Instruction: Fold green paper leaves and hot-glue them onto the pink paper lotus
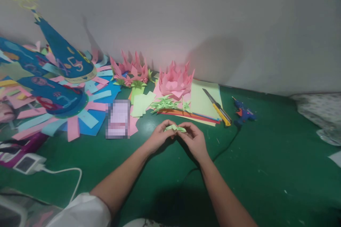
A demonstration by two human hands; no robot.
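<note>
Between my two hands, above the green table point(239, 170), is a small folded piece of light green paper point(174, 127). My left hand point(160, 135) pinches its left part, thumb in front. On its right part the fingers of my right hand point(194, 138) are closed, and the two hands nearly touch. Just beyond them lie several folded green paper leaf shapes point(165, 104). Behind these stands a pink paper crown-like flower point(176, 79), with a second pink paper flower point(130, 71) to its left.
A yellow box cutter point(218, 109) with its blade out lies right of the paper stack point(207, 101). Farther right is a blue glue gun point(243, 110) with a black cord. At left are a phone point(118, 118), blue paper cone hats point(64, 49) and a white cable point(62, 171).
</note>
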